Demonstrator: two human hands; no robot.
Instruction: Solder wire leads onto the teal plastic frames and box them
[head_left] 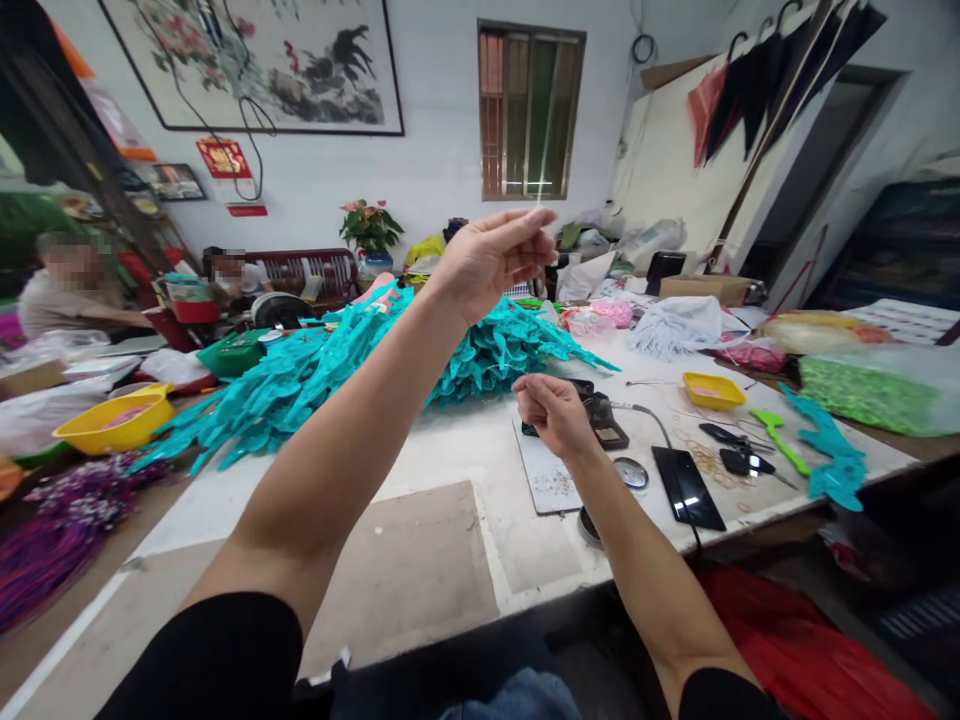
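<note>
My left hand is raised high over the table, thumb and fingers pinched together. A thin pale strand rises from its fingertips in front of the window; what it belongs to is too fine to tell. Lower and to the right, my right hand is closed, thumb against the curled fingers, above a white board. Whatever it pinches is too small to see. Behind both hands lies a large heap of turquoise pieces. A black case stands open beside my right hand.
Right of my arm are a round tin, a black device, pliers, a yellow tray and a turquoise piece. A yellow basin and purple strands lie left. Two people sit at the back left.
</note>
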